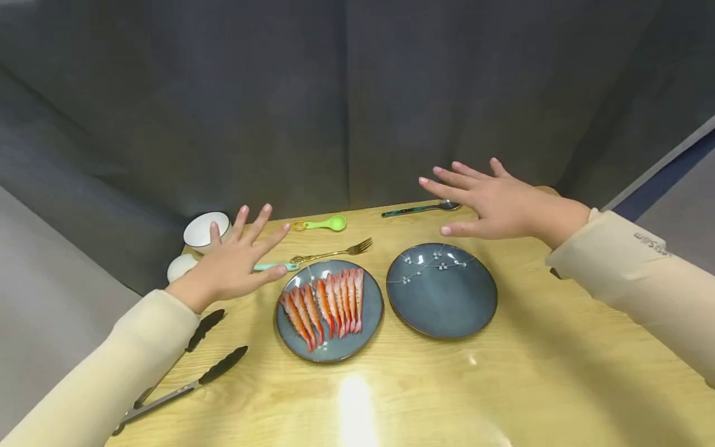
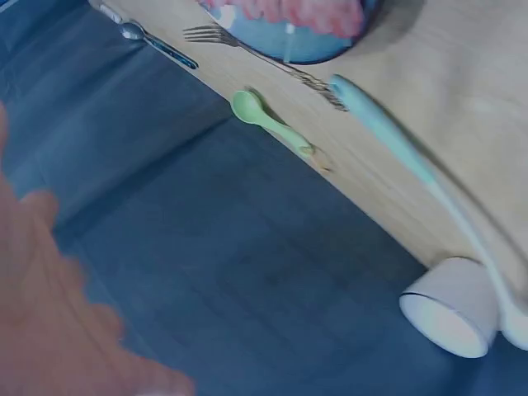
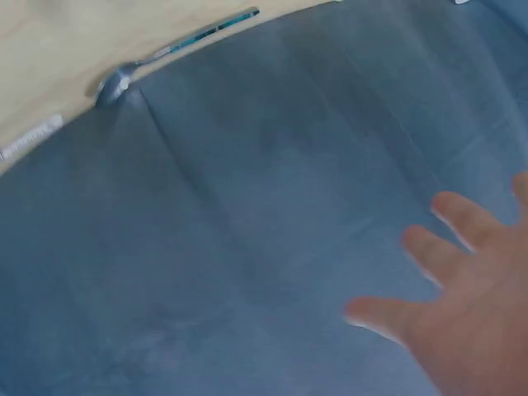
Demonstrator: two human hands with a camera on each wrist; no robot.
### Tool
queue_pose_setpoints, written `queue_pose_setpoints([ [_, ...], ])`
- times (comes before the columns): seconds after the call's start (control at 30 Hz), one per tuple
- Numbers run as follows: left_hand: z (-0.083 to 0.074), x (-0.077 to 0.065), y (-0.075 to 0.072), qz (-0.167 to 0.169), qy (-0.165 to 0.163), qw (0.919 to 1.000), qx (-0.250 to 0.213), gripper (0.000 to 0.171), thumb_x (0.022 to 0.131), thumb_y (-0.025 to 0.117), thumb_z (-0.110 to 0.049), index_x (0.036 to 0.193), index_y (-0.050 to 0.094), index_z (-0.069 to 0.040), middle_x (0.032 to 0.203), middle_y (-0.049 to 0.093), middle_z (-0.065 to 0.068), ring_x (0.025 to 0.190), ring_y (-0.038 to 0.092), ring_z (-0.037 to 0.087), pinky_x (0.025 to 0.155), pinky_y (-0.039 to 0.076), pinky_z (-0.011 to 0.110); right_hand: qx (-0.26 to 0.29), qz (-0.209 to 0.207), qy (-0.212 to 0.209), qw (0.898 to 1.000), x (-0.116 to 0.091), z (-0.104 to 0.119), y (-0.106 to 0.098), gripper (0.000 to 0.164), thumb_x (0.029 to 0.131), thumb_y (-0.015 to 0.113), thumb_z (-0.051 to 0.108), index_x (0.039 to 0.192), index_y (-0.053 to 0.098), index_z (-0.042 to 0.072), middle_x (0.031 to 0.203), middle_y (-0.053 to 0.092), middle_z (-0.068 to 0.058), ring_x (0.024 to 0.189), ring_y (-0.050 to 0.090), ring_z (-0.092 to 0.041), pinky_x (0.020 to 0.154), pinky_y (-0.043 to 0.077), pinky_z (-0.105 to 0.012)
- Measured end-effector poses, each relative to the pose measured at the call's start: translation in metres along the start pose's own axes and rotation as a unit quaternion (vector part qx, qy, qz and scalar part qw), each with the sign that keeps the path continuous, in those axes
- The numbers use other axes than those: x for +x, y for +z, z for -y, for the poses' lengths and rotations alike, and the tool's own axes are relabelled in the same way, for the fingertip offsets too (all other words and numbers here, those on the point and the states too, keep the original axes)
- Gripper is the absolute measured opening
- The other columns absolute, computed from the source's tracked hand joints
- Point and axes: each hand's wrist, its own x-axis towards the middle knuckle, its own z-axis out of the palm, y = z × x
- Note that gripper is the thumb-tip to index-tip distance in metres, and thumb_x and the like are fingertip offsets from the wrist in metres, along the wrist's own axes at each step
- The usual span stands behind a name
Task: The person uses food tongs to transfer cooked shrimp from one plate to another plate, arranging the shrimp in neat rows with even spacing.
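My left hand (image 1: 231,267) is held out with its fingers spread, holding nothing. In the head view it overlaps the turquoise handle (image 1: 282,267) of a ladle, whose white bowl (image 2: 517,328) shows in the left wrist view. My right hand (image 1: 503,205) is spread too, with nothing in it, near a spoon (image 1: 421,209) with a dark patterned handle. Between and below the hands stand two blue-grey plates. On the left plate (image 1: 349,352) lies a row of several red-and-white shrimp (image 1: 324,304). The right plate (image 1: 444,298) has a white blossom pattern and bears nothing.
A white bowl (image 1: 203,230) stands at the back left. A green measuring spoon (image 1: 329,222) and a golden fork (image 1: 341,249) lie behind the plates. Black-tipped tongs (image 1: 190,388) lie at the front left of the wooden table (image 1: 447,391). A dark curtain (image 1: 357,105) hangs behind the table.
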Motion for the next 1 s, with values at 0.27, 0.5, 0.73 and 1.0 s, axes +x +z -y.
queue_pose_setpoints([
  [0.27,0.018,-0.038,0.023,-0.035,-0.036,0.9987,-0.011,0.089,0.074,0.040,-0.069,0.141,0.007,-0.021,0.145,-0.007,0.002,0.128,-0.013,0.028,0.088,-0.007,0.064,0.018,-0.055,0.028,0.998,-0.022,-0.028,0.047,0.048,0.085,0.046,0.047,0.130,0.040,0.030,0.130,0.041,-0.006,0.119,0.034,-0.029,0.092,0.026,-0.050],
  [0.5,0.035,-0.083,0.056,0.034,-0.119,0.9893,-0.077,0.087,0.076,0.040,-0.067,0.138,0.022,-0.008,0.140,0.022,0.013,0.128,0.002,0.038,0.086,-0.010,0.064,0.147,-0.043,0.115,0.982,-0.053,-0.057,0.118,0.037,0.086,0.051,0.039,0.119,0.055,0.022,0.119,0.048,-0.008,0.110,0.043,-0.028,0.086,0.032,-0.049],
  [0.73,0.048,-0.128,0.092,0.110,-0.167,0.9553,-0.218,0.094,0.074,0.050,-0.062,0.137,0.016,-0.001,0.138,0.020,0.023,0.122,0.020,0.044,0.087,0.016,0.063,0.296,0.000,0.174,0.939,-0.078,-0.079,0.175,0.054,0.083,0.054,0.042,0.127,0.046,0.013,0.106,0.045,-0.015,0.091,0.049,-0.029,0.072,0.041,-0.043],
  [1.0,0.043,-0.160,0.122,0.185,-0.222,0.9165,-0.277,0.121,0.061,0.068,-0.056,0.132,-0.002,0.012,0.130,0.014,0.040,0.115,0.018,0.054,0.084,0.024,0.062,0.492,0.049,0.195,0.847,-0.086,-0.086,0.201,0.059,0.083,0.060,0.025,0.133,0.033,0.007,0.105,0.040,-0.019,0.078,0.053,-0.025,0.065,0.047,-0.041],
])
